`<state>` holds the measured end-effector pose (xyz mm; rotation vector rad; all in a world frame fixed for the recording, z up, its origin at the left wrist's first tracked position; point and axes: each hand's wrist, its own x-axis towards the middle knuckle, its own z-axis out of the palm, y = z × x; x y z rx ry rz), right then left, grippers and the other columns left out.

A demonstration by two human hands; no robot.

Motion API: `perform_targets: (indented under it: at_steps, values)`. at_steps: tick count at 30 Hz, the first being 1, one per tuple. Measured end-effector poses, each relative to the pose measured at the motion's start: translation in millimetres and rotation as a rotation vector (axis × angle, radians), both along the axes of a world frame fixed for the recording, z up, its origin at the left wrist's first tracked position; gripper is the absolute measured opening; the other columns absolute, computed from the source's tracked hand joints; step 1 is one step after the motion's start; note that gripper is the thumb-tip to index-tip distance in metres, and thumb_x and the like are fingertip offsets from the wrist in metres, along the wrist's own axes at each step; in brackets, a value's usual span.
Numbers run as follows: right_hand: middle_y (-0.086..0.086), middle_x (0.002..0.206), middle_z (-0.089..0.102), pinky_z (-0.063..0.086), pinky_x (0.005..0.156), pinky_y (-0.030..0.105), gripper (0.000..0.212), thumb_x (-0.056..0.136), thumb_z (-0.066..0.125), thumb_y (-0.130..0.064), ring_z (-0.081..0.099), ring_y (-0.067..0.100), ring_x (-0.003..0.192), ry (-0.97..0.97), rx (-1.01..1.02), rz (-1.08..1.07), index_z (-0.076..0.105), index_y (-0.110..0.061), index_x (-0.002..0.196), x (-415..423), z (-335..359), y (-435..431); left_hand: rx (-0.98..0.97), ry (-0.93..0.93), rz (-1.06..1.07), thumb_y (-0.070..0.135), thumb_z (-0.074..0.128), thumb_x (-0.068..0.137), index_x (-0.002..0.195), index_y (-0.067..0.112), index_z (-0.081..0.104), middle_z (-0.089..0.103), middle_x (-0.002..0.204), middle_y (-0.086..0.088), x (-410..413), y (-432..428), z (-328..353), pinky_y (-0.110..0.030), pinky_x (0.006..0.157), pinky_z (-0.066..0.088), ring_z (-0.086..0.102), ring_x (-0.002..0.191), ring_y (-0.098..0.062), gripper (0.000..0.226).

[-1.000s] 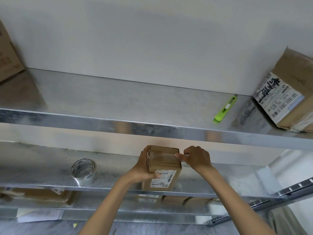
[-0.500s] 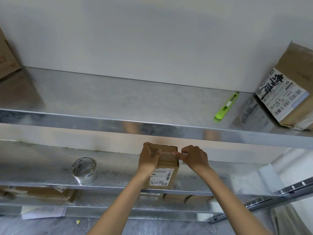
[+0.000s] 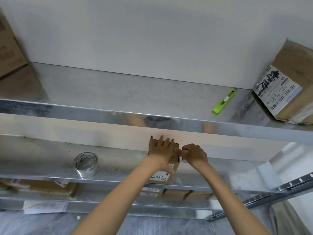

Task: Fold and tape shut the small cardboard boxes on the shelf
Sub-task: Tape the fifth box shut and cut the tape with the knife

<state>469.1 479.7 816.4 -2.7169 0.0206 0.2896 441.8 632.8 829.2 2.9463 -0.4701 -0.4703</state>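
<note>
A person's left hand (image 3: 161, 150) lies flat, fingers spread and straight, on top of a small cardboard box (image 3: 167, 177) at the front of the middle shelf (image 3: 42, 167), just below centre frame. The pressing palm appears meant to keep the folded flaps down and stop the light box sliding on the smooth metal. The right hand (image 3: 194, 154) is curled at the box's upper right edge. Its thumb and forefinger pinch what looks like a strip of clear tape (image 3: 182, 158), though the strip is too thin and glossy to be sure of. The box stands upright, its printed label facing the camera. Judging from the grip, the seal is being smoothed over the top edge and down the side, so this box looks nearly finished.

A roll of clear tape (image 3: 85, 164) stands on the same shelf, well to the left of the box, within reach for the next strip. A green utility knife (image 3: 223, 102) lies on the upper shelf (image 3: 101, 92), at right of frame, near a larger labelled carton (image 3: 286, 87). Part of another carton (image 3: 8, 44) shows at upper left. More small boxes (image 3: 176, 194) sit on the shelf beneath, along with flattened cardboard (image 3: 42, 187) at lower left.
</note>
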Motion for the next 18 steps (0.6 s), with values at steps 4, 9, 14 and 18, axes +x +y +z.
perform_targets:
  at_steps: [4, 9, 14, 18]
  values:
    - [-0.001, 0.064, 0.063, 0.039, 0.059, 0.025, 0.028, 0.088, 0.059, -0.04, 0.057, 0.014, 0.063, 0.005, 0.302, 0.045, 0.061, -0.018, 0.071, -4, 7, -12, -0.074, -0.112, 0.059, 0.045, 0.078, 0.068, 0.15, 0.019, 0.006, 0.031, 0.146, -0.005, 3, -1, -3, -0.062, 0.112, 0.009, 0.027, 0.136, -0.029, 0.112]
    - [0.005, 0.076, 0.053, 0.036, 0.07, 0.023, 0.051, 0.081, 0.06, -0.049, 0.048, 0.009, 0.072, -0.062, 0.943, 0.04, 0.052, 0.001, 0.076, -15, 35, -47, -0.485, -0.075, 0.098, 0.045, 0.08, 0.065, 0.147, 0.034, 0.014, 0.029, 0.138, 0.004, 1, 39, 1, -0.049, 0.114, 0.008, 0.028, 0.131, -0.018, 0.106]
    - [-0.005, 0.062, 0.056, 0.039, 0.064, 0.015, 0.031, 0.09, 0.061, -0.035, 0.051, 0.006, 0.062, 0.027, 0.756, 0.319, 0.06, -0.013, 0.068, -23, 86, -27, -0.906, 0.061, 0.12, 0.023, 0.086, 0.062, 0.126, 0.034, 0.027, 0.041, 0.117, 0.018, -12, 46, 3, -0.021, 0.09, 0.046, 0.048, 0.109, -0.004, 0.088]
    - [-0.004, 0.067, 0.055, 0.037, 0.06, 0.021, 0.03, 0.087, 0.063, -0.041, 0.049, 0.009, 0.062, -0.002, 0.376, 0.328, 0.06, -0.016, 0.072, -18, 99, 1, -0.941, 0.107, 0.187, 0.014, 0.085, 0.064, 0.121, 0.027, 0.021, 0.046, 0.098, 0.008, -19, 48, -22, -0.016, 0.071, 0.048, 0.052, 0.09, -0.007, 0.087]
